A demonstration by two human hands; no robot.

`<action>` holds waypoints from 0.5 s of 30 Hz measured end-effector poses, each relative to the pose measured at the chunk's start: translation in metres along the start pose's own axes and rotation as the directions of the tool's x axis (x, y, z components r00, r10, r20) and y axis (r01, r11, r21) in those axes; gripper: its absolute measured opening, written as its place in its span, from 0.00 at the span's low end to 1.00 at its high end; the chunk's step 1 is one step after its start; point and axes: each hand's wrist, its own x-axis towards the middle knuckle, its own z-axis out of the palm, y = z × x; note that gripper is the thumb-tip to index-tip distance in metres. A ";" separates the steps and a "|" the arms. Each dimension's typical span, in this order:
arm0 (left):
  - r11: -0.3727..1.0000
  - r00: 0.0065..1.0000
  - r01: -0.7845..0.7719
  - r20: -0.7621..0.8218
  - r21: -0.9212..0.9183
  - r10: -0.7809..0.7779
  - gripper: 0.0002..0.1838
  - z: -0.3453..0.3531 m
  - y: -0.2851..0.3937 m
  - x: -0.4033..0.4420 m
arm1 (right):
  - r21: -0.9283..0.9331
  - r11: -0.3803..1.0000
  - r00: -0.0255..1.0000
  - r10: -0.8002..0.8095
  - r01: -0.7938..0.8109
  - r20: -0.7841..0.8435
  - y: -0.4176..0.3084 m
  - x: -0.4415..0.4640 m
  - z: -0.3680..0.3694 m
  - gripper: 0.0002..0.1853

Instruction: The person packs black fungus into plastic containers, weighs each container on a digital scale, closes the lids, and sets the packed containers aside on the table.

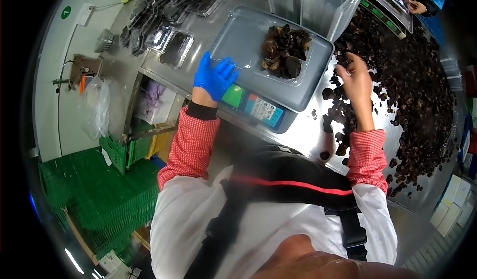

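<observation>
My left hand (214, 78), in a blue glove, is over the front left of a digital scale (310, 87), fingers spread and nothing in them. A clear plastic tray (298, 79) holding dark wood ear mushrooms (285, 50) sits on the scale's grey pan, between my hands. My bare right hand (357, 80) is to the right of the scale, at the near edge of a large pile of loose wood ears (407, 90). Its thumb and fingers are apart, slightly curled, and I see nothing held there.
Stacked clear trays (318, 5) stand behind the scale. Packed clear boxes (174, 45) lie at the back left. Another person's hand (418, 7) is by a second scale (382, 15) at the far right. An open drawer (159, 100) and green crates (114, 152) are on the left.
</observation>
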 end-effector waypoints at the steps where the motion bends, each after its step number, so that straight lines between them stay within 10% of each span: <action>1: 1.000 1.000 -0.002 -0.012 0.020 0.003 0.19 0.004 -0.001 -0.003 | 0.078 0.996 0.997 -0.037 0.032 0.070 -0.017 -0.003 0.003 0.21; 15: 0.966 0.995 -0.099 0.023 0.240 0.096 0.37 0.017 -0.005 -0.004 | 0.201 0.911 0.928 -0.326 0.359 -0.180 -0.063 0.058 0.042 0.06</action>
